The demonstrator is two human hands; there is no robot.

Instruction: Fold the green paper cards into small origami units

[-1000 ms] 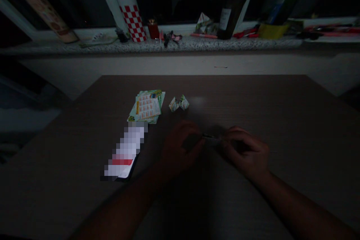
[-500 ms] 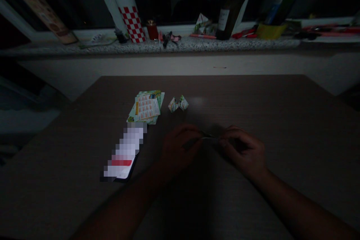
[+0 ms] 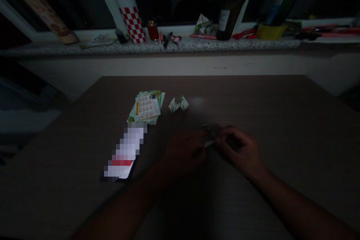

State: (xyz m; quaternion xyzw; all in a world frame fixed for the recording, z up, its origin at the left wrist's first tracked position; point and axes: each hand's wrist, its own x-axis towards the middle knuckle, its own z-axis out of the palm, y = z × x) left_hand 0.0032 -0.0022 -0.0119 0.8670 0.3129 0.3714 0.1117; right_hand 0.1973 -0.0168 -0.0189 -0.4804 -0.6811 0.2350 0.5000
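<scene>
A small folded piece of paper (image 3: 208, 143), pale with darker green print, is held between my two hands above the table. My left hand (image 3: 185, 148) is closed on its left side, the back of the hand turned up and the fingertips dim and blurred. On the other side, my right hand (image 3: 239, 146) pinches the paper's right end between thumb and fingers. Just beyond the hands stands a folded paper figure (image 3: 179, 104) with two pointed ends. To its left lies a stack of printed cards (image 3: 147, 107), green, white and orange.
A phone (image 3: 126, 150) with a lit, pixelated screen lies left of my hands on the wooden table (image 3: 253, 97). Behind, the granite windowsill (image 3: 197, 46) bears a red-checked white bottle (image 3: 132, 22), a dark bottle (image 3: 229, 18), a red jar (image 3: 152, 30) and a yellow pot (image 3: 270, 32).
My left hand has turned over and shifted slightly right, its fingers curling downward. The right hand has moved slightly left, and the paper between them is now tilted and shows more of its surface.
</scene>
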